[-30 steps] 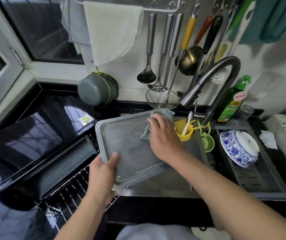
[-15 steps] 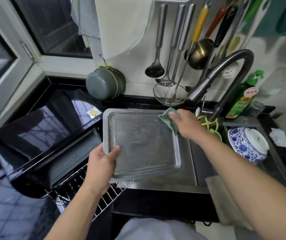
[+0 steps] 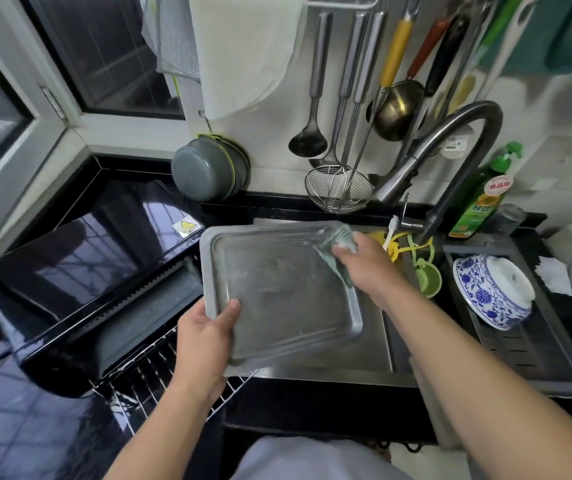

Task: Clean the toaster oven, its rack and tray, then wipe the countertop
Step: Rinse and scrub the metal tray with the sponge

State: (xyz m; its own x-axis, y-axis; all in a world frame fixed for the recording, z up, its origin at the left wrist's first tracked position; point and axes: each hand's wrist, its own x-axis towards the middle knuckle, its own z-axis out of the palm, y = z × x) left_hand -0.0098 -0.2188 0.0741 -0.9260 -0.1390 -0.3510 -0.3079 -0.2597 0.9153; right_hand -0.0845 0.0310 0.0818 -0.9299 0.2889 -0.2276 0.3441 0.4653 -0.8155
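A grey metal tray (image 3: 277, 292) is held tilted over the sink (image 3: 364, 344), smeared with soapy streaks. My left hand (image 3: 204, 337) grips its near left corner, thumb on the inner face. At the tray's far right corner my right hand (image 3: 364, 261) holds a green scouring cloth (image 3: 338, 244) against the metal. The black toaster oven (image 3: 80, 271) lies to the left on the dark countertop (image 3: 17, 427), its door open. The wire rack (image 3: 152, 379) juts out below the oven, partly under my left forearm.
A curved faucet (image 3: 450, 147) arches over the sink. A blue-and-white bowl (image 3: 492, 292) sits on the drain tray at right, beside a green dish-soap bottle (image 3: 482, 199). Yellow and green strainers (image 3: 423, 271) sit by the faucet. Ladles and a skimmer hang on the wall.
My right hand with the cloth has stayed near the tray's far right corner, sliding slightly along that edge. The tray has tilted a little. My left hand keeps its grip.
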